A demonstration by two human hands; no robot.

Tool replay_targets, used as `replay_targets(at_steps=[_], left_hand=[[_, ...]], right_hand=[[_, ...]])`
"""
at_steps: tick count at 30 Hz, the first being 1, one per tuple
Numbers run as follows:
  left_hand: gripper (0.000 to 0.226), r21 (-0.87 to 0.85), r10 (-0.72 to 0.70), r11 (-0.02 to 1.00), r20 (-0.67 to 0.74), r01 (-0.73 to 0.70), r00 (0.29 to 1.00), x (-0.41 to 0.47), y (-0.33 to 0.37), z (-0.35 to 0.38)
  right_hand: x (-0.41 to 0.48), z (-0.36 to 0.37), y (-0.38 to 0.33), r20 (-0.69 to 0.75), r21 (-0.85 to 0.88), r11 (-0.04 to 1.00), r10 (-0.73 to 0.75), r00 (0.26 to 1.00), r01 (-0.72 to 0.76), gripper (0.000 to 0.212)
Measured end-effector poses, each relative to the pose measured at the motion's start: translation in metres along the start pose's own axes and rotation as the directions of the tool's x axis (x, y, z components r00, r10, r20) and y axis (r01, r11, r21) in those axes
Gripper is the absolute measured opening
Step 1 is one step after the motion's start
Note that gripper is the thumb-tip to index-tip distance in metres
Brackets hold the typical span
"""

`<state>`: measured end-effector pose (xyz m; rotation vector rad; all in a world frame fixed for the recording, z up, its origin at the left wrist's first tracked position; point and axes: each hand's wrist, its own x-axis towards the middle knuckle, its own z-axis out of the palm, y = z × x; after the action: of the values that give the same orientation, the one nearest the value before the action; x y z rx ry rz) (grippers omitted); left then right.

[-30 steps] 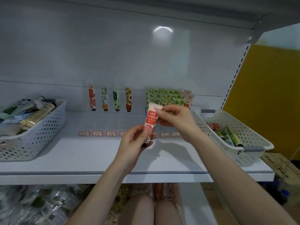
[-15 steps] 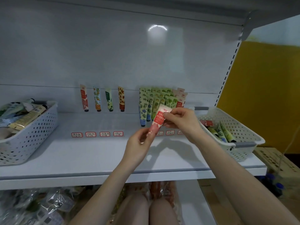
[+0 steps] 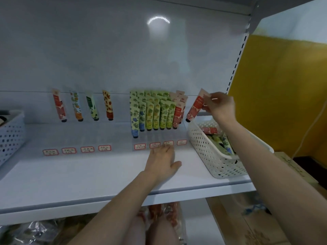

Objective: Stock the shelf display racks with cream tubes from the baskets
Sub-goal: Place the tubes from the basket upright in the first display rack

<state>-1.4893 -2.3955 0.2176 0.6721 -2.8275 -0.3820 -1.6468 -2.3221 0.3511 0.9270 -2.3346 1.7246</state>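
The right hand is pinching the flat crimped end of a red cream tube between thumb and fingers. It is holding the tube tilted, cap down, above the far corner of the white perforated basket and just beside the right end of the clear display rack. The tube's dark cap is showing, but its print is too small to read.

The left hand is lying flat on the shelf with straight fingers, gripping nothing. Its blurred fingertips are reaching the price labels at the rack's front, and contact is unclear.

The rack walls are transparent and hard to trace; packed green and red tubes are standing in it, the rear rows partly hidden. Four single tubes are standing apart further left.

Loose tubes in the basket are partly covered by its wall and the right forearm. A second basket is being cut off by the left edge. Wrapped goods below the shelf are blurring together.
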Motion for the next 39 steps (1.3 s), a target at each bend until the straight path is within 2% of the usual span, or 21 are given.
replay_targets(at_steps=[3,7,13,19,33,39], left_hand=[[0.039,-0.002,-0.043,0.999,0.092,0.043,0.995,0.001,-0.005,0.015],[0.044,0.0,-0.045,0.999,0.068,0.045,0.997,0.003,-0.009,0.02],[0.046,-0.015,-0.052,0.998,0.06,0.053,0.997,0.004,-0.009,0.019],[0.045,-0.027,-0.06,0.998,0.056,0.062,0.997,0.004,-0.008,0.02],[0.047,-0.031,-0.062,0.997,0.069,0.064,0.996,0.003,-0.008,0.019],[0.046,-0.033,-0.061,0.997,0.059,0.063,0.996,0.003,-0.008,0.019]], right_hand=[[0.018,0.008,0.005,-0.013,-0.048,0.999,0.009,1.0,-0.009,0.024],[0.028,0.025,0.015,0.018,-0.124,0.991,-0.052,0.999,0.053,0.024],[0.032,0.042,0.025,0.159,-0.208,0.971,-0.085,0.984,0.118,0.022],[0.031,0.049,0.032,0.25,-0.204,0.968,-0.094,0.964,0.148,0.023],[0.033,0.051,0.035,0.283,-0.357,0.916,-0.082,0.956,0.184,0.027],[0.031,0.051,0.033,0.273,-0.355,0.916,-0.087,0.958,0.184,0.026]])
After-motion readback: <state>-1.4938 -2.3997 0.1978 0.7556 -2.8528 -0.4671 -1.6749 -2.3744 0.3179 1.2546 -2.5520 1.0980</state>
